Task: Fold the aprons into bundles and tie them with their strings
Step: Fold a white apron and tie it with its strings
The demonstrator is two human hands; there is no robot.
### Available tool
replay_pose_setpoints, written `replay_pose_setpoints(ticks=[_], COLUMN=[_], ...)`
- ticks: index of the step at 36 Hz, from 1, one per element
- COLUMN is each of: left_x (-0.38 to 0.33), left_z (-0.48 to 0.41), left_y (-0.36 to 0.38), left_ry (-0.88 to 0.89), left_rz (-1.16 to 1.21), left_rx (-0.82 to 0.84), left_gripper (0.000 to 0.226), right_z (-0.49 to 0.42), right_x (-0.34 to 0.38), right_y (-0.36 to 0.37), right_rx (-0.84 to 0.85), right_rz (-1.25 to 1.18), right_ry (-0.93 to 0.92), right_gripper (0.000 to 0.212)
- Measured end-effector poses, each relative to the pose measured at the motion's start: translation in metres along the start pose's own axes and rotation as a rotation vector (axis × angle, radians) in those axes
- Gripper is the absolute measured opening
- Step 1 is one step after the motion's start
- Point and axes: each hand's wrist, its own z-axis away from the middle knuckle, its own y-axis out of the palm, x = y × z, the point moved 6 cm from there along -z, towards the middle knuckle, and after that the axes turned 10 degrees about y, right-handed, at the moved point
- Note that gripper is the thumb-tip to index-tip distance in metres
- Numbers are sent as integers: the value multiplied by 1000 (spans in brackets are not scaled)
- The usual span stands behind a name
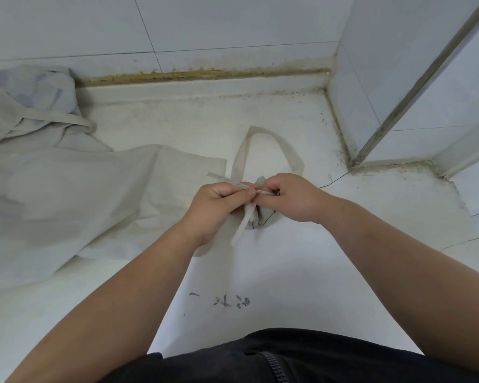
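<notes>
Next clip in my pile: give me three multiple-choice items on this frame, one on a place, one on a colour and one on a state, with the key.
1. Where does the loose heap of pale grey aprons lie?
A. to the left of the hands
B. to the right of the hands
C. in the person's lap

2. What colour are the handwritten marks on the white counter?
A. red
B. black
C. green

3. What are the left hand and the right hand doing?
A. both pinch the thin pale string over the small folded apron bundle
B. both lie flat on the counter
C. one holds scissors

Key: 1 A, the heap fills the counter's left side. 2 B, the strokes are dark ink. 3 A, the fingers of both hands curl round the string above the bundle.
</notes>
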Motion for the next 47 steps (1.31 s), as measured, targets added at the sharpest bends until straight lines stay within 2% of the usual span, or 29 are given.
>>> replay_pose_setpoints(ticks=[5, 9, 11, 14, 17, 19, 26, 31, 33, 37, 41, 45, 47], left_x=[-1, 1, 1, 0, 3, 3, -2, -3, -3, -2, 0, -1, -2], left_z=[1, 2, 2, 3, 4, 5, 7, 6, 7, 8, 8, 6, 7], left_y=[5, 5, 7, 7, 4, 3, 0, -2, -2, -3, -3, -4, -3], left_ry=[-1, -16, -10, 19, 14, 30, 127, 148, 151, 144, 133, 138, 143], left_rz=[36, 77, 92, 66, 59, 43, -54, -66, -70, -64, -51, -62, -64], left_rx=[3, 7, 17, 23, 10, 15, -29, -56, -59, -60, -39, -33, -28], left_gripper=[23, 18, 12, 14, 11, 12, 15, 16, 15, 15, 13, 13, 15], right_z=[1, 0, -1, -1, -1, 0, 0, 2, 3, 1, 1, 0, 0], right_x=[6, 4, 2, -3, -8, -10, -10, -11, -11, -11, -6, -7, -12], right_y=[1, 2, 3, 5, 9, 11, 14, 15, 15, 13, 13, 12, 12], right_rx=[-68, -59, -32, 61, 208, 256, 187, 173, 155, 111, 84, 74, 80], right_rz=[71, 10, -77, -253, -550, -712, -799, -995, -1037, -907, -520, -510, -570], right_ry=[2, 31, 68, 139, 159, 169, 173, 207, 224, 225, 187, 183, 207], right_gripper=[41, 43, 38, 22, 12, 23, 18, 12, 16, 12, 34, 42, 34])
